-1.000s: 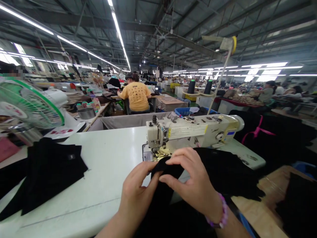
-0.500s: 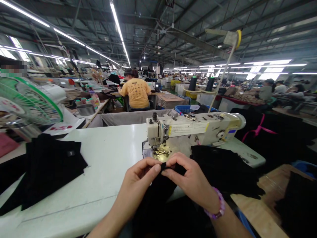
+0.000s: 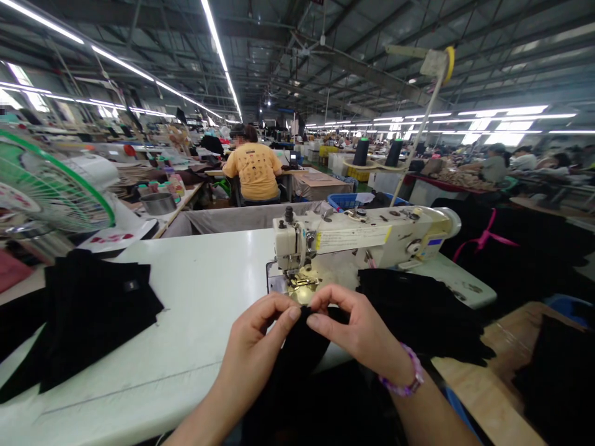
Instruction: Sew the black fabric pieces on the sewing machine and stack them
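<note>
Black fabric (image 3: pixel 302 350) hangs down from my fingertips in front of the sewing machine (image 3: pixel 353 238). My left hand (image 3: pixel 258 337) pinches its top edge between thumb and forefinger. Close beside it, my right hand (image 3: pixel 360 322) pinches the same edge, with a purple beaded bracelet (image 3: pixel 409 371) on that wrist. Both hands are just in front of the lit needle area (image 3: pixel 304 282). The lower part of the fabric merges with other dark cloth at the bottom of the view.
Black cloth pieces (image 3: pixel 97 310) lie stacked on the pale table (image 3: pixel 199 272) at the left. More black fabric (image 3: pixel 423 310) lies right of my hands. A green fan (image 3: pixel 60 186) stands at the left; a person in a yellow shirt (image 3: pixel 253 170) sits ahead.
The fingertips of both hands still meet at the fabric's edge, with only a slight shift in finger position. More of the black fabric shows below them. The view has shifted slightly.
</note>
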Motion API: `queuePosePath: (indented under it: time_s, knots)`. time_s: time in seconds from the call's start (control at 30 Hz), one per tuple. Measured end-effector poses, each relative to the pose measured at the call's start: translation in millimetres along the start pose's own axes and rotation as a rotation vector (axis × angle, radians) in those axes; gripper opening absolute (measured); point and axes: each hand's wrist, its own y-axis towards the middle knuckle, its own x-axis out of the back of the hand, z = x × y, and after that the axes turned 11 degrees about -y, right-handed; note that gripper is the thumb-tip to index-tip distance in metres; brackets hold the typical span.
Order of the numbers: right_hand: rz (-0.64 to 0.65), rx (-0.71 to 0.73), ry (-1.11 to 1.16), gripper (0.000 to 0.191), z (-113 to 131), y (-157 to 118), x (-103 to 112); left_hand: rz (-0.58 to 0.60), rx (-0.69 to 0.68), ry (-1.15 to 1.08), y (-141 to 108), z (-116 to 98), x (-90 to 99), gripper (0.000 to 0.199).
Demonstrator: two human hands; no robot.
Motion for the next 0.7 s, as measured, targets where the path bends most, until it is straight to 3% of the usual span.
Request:
queuePosePath:
  time_s: [0.13, 0.23, 0.33, 0.7]
  knots:
    - [-0.007, -0.010, -0.016, 0.009, 1.4, 0.3, 1.1, -0.015, -0.041, 0.023, -0.9, 2.7, -1.9, 0.018]
    - [-0.039, -0.027, -0.021, 0.009, 1.4, 0.4, 0.6, -0.117, -0.198, 0.112, -4.5, 5.0, -3.5, 0.007]
    - [-0.053, -0.020, -0.022, 0.009, 0.9, 0.6, -0.5, -0.133, -0.316, 0.205, -8.1, 4.6, -4.6, 0.009]
    - [-0.057, 0.004, -0.050, 0.009, 3.7, -2.5, -1.1, -0.126, -0.326, 0.255, -6.0, -4.7, -12.0, 0.009]
